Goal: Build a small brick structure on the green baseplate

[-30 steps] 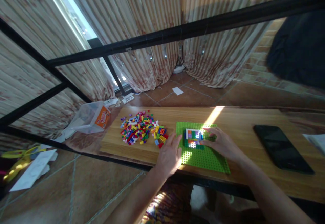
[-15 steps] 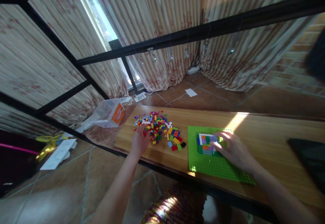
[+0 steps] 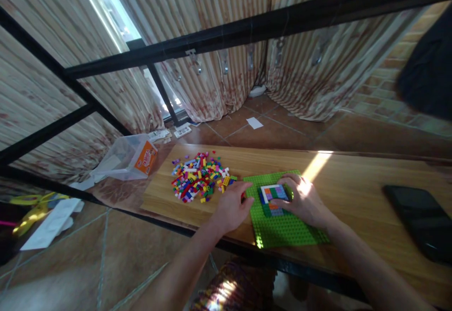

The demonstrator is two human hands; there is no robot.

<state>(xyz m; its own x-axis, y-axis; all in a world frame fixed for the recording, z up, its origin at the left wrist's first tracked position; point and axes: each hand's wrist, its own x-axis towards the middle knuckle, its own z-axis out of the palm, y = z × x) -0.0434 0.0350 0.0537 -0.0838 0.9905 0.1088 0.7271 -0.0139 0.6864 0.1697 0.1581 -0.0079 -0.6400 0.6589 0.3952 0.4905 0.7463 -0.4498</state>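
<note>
The counter (image 3: 353, 184) was smooth, varnished wood. On it lay a studded green plastic baseplate (image 3: 282, 228) and glossy plastic bricks (image 3: 197, 179). Far behind hung ribbed cloth curtains (image 3: 226, 28).

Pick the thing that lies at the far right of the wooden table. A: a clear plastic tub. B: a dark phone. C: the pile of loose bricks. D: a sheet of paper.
B: the dark phone lies flat near the right edge of the wooden table, well right of the green baseplate.

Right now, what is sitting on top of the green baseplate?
A small block of joined bricks, white, purple, blue and orange, stands on the green baseplate. The right hand rests on the block's right side and covers the plate beneath it.
</note>
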